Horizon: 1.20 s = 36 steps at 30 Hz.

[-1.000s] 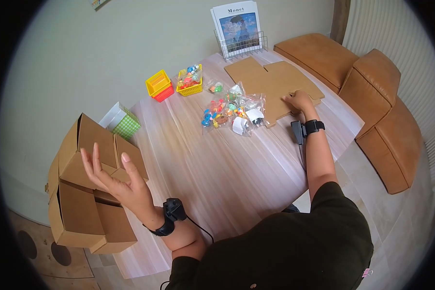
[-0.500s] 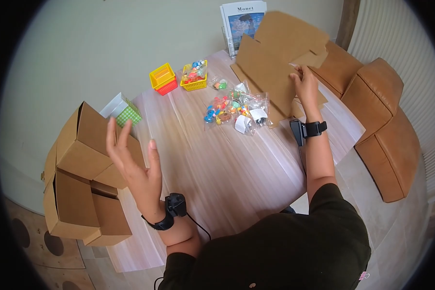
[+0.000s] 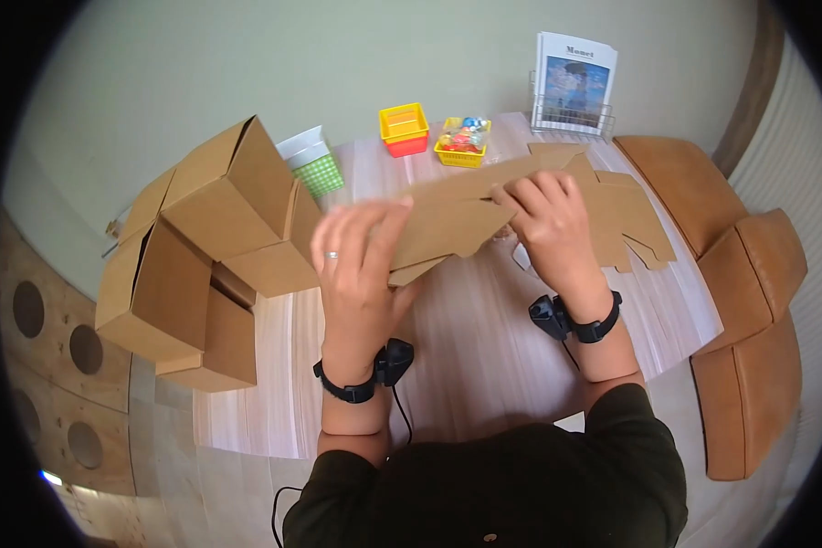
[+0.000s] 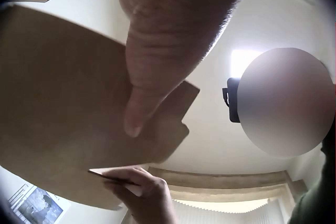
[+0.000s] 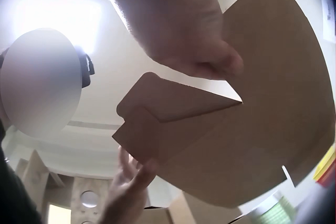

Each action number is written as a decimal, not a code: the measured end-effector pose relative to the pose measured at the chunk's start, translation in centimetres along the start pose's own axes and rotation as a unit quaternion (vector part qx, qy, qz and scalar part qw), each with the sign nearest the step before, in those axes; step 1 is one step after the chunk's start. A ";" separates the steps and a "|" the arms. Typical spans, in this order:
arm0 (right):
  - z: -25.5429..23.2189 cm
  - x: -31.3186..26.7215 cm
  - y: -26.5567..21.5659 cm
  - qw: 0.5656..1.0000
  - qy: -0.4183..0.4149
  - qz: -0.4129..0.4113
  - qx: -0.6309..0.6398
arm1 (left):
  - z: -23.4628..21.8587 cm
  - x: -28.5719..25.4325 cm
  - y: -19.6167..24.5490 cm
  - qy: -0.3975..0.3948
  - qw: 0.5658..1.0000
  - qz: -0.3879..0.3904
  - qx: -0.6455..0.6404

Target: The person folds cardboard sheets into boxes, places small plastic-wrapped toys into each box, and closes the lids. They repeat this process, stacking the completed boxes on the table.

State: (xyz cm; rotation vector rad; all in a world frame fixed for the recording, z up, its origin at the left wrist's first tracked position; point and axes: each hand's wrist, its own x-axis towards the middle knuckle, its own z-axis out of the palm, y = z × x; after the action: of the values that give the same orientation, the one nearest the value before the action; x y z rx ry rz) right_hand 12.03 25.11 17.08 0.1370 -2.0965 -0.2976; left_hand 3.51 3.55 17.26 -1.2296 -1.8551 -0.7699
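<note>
Both hands hold a flat, unfolded cardboard box (image 3: 447,224) above the table. My left hand (image 3: 361,274) grips its left end, fingers over the upper face; in the left wrist view the thumb (image 4: 135,121) presses the underside. My right hand (image 3: 557,228) pinches its right part by a slot, with curled fingers. Seen from the right wrist, the cardboard (image 5: 278,82) bends a little and has a narrow flap (image 5: 173,98) along its cut. More flat cardboard (image 3: 626,215) lies on the table beyond my right hand. The bagged toys in the middle are mostly hidden behind the held sheet.
Folded brown boxes (image 3: 215,201) are stacked at the left. Along the back stand a green checked box (image 3: 318,173), a yellow and red basket pair (image 3: 404,142), a yellow basket (image 3: 460,157) with bagged toys, and a wire rack (image 3: 571,114) holding prints. A tan leather seat (image 3: 740,247) curves round the right.
The right hand has lifted a flat cardboard box off the pile and brought it left, in front of me. The left hand, raised and holding nothing before, has taken hold of its left end.
</note>
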 end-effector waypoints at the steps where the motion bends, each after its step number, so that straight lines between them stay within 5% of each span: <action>1: 0.5 0.2 -0.3 1.000 0.004 -0.008 0.007 | -0.2 0.3 0.4 0.020 1.000 -0.013 0.000; 6: 2.5 0.3 -2.0 0.998 0.053 -0.016 0.024 | -0.4 -0.1 0.7 0.052 0.984 -0.098 -0.136; 12: 3.3 0.3 -3.8 0.953 0.002 0.057 0.296 | 0.6 -0.2 0.2 0.113 0.940 -0.184 -0.265; 14: 3.7 0.3 -4.0 0.932 0.054 0.076 0.350 | 0.7 -0.4 0.3 0.141 0.912 -0.197 -0.332; 18: 2.9 0.6 -3.4 0.916 0.088 0.086 0.383 | 0.5 -0.6 0.2 0.038 0.853 -0.215 -0.475; 21: 2.9 -0.1 -2.2 0.910 -0.004 0.061 0.410 | 0.2 0.1 0.0 -0.092 0.898 -0.118 -0.414; 27: 3.5 -0.6 -2.3 0.894 -0.073 0.052 0.438 | 1.1 0.6 -1.0 -0.243 0.861 -0.068 -0.441; 30: 4.3 -1.1 -2.7 0.873 -0.104 0.052 0.474 | 1.9 0.1 -3.1 -0.221 0.827 -0.061 -0.513; 36: 5.1 -1.5 -2.2 0.892 -0.193 -0.024 0.408 | 2.8 -0.9 -6.6 -0.169 0.898 -0.102 -0.394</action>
State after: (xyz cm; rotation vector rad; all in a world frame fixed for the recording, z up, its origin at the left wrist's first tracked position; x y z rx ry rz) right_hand 8.42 24.10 12.71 0.6749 -2.4924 0.6022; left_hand -3.14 3.07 14.57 -1.7601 -2.0360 -1.6193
